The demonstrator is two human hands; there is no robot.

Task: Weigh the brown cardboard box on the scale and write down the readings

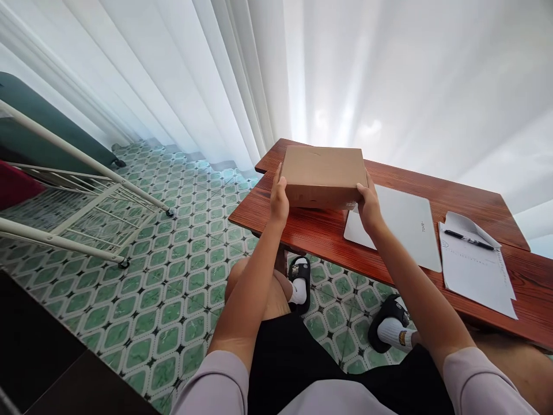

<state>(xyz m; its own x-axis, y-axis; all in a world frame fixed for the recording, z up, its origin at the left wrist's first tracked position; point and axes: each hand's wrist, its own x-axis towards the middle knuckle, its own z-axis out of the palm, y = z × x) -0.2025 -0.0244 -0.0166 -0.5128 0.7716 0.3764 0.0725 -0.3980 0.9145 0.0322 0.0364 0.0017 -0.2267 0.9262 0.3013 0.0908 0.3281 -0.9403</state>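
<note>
A closed brown cardboard box (324, 168) is held between my two hands over the left part of the wooden table. My left hand (279, 195) presses against its left side, thumb at the front corner. On the opposite side, my right hand (368, 203) grips the front right corner. Whether the box's underside touches the table I cannot tell. A silver laptop (406, 227), lid down, lies just right of the box, partly behind my right hand and forearm.
The dark red wooden table (466, 190) stands before my knees. Right of the laptop lie papers (473, 271) with a black pen (469, 238) on top. White curtains (367, 75) hang behind. A white wheeled rack (86, 222) stands on the green tiled floor (173, 300) at left.
</note>
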